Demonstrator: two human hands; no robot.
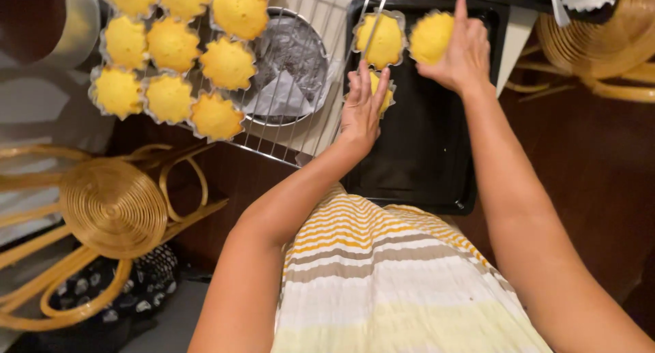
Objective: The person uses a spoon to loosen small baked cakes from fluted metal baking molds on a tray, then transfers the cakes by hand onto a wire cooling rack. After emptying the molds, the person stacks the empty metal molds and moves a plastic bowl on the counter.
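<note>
We are gripping a yellow cake [430,36] in our right hand [458,58] above the far end of the black baking tray [416,155]. Our left hand [361,106] is lying open over another small cake [383,92] on the tray, beside a third cake [379,40]. More cakes are sitting on the wire rack [300,131].

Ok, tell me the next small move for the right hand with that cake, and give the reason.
Probably carry it left to the wire cooling rack. The right hand grips a yellow cupcake just above the black baking tray, the left hand covers another cake there, and nine like cakes already sit on the rack, with bare wire free beside them.
</note>
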